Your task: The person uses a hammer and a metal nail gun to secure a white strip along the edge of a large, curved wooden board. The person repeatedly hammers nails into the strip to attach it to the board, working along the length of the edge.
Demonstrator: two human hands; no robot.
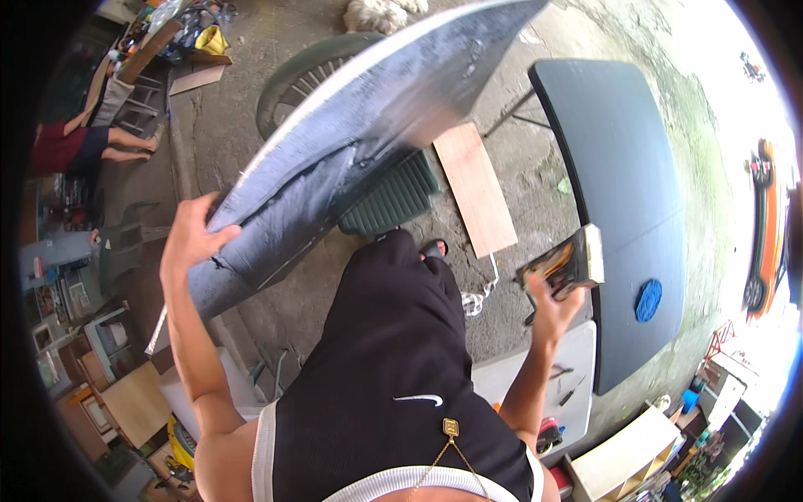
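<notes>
One grey panel [360, 142], one sanding block [565, 263]

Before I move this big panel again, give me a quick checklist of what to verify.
1. Left hand on the grey panel: fingers over its lower edge, ok.
2. Right hand grip on the sanding block: held, ok.
3. Panel support: only one hand on it, far end raised and blurred, not ok.
4. Space ahead: green plastic chair and wooden plank lie under the panel, not ok.
5. Black table to the right: blue round pad on it, ok.
6. Panel's underside: cannot tell.
</notes>
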